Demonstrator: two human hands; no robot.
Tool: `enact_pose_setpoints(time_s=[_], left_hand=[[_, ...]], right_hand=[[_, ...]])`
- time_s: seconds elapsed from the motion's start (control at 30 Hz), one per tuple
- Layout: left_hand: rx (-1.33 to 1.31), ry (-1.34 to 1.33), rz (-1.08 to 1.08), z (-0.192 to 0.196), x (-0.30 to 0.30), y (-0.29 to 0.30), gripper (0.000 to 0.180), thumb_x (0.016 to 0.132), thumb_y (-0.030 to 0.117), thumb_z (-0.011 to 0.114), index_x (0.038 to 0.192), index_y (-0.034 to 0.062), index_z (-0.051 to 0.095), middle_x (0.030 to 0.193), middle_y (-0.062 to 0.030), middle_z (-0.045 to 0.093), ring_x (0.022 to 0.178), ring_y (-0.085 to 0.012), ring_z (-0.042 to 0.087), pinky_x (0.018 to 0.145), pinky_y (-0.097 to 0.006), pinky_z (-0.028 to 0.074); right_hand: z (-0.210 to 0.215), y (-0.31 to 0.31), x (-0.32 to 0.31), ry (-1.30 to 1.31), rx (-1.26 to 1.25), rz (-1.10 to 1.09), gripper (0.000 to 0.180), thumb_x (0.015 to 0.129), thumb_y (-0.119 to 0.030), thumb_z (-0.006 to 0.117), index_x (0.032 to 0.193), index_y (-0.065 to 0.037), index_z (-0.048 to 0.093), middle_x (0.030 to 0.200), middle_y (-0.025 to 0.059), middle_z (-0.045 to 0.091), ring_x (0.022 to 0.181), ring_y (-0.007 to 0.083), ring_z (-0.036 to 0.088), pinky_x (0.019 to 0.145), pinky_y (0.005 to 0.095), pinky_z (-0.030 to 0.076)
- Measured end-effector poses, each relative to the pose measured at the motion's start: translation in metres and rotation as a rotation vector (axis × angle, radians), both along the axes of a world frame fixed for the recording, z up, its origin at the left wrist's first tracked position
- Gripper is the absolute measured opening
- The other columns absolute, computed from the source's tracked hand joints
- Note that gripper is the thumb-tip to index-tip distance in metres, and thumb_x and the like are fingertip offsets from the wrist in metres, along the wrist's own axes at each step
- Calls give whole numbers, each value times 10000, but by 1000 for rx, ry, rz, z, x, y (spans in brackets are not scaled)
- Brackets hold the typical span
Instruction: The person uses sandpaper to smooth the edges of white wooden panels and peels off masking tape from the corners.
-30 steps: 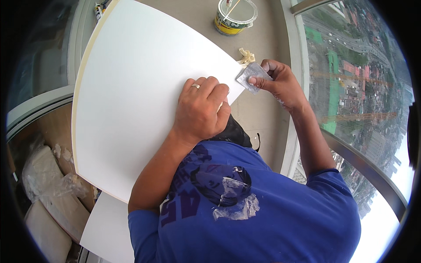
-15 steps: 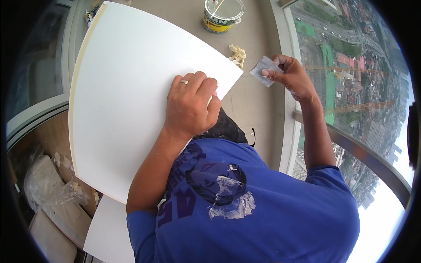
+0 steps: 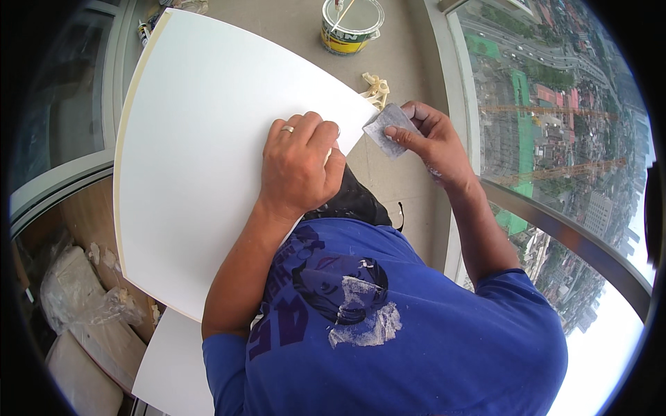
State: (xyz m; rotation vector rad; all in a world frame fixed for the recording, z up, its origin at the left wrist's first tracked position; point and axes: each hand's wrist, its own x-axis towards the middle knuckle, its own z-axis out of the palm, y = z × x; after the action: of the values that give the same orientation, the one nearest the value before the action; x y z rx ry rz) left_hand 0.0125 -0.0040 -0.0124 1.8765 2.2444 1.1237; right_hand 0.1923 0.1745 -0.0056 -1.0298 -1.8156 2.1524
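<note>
Panel (image 3: 201,145), white: one, in front of the person, a pale strip (image 3: 127,104) running down its left edge. Right hand (image 3: 431,142): pinching a grey sheet (image 3: 394,116) at the panel's right corner (contact uncertain). Left hand (image 3: 300,166): curled at the near edge; whether it grips anything cannot be told. Crumpled tape (image 3: 375,90): just beyond that corner. Status: work on the edge seems under way; finished and remaining lengths are indistinguishable.

Blue short-sleeved shirt (image 3: 458,326), pale smears (image 3: 383,323), silver ring (image 3: 288,129).
</note>
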Motion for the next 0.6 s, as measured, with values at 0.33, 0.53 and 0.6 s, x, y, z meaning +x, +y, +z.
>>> enact_pose_setpoints(time_s=[0.33,0.53,0.6], left_hand=[[-35,47,-8,5,2,-1,122,842,82,656,945,25,687,895,-93,653,795,-272,620,749,-413,438],[-16,68,-19,7,3,1,185,848,76,665,1019,23,715,894,-81,657,794,-264,621,741,-399,433],[0,80,-25,7,3,0,244,849,69,663,1079,28,732,884,-72,649,781,-253,613,730,-391,426]], right_hand=[[-6,-23,-2,22,-211,-80,217,985,-171,769,1083,14,715,912,40,724,756,101,658,644,266,514],[-7,-41,-18,-31,-144,-133,247,1021,-255,729,990,-10,734,794,15,668,659,86,590,552,263,442],[-4,-43,-20,-37,-114,-145,280,1034,-283,708,954,-17,739,749,11,647,628,84,566,536,265,415]])
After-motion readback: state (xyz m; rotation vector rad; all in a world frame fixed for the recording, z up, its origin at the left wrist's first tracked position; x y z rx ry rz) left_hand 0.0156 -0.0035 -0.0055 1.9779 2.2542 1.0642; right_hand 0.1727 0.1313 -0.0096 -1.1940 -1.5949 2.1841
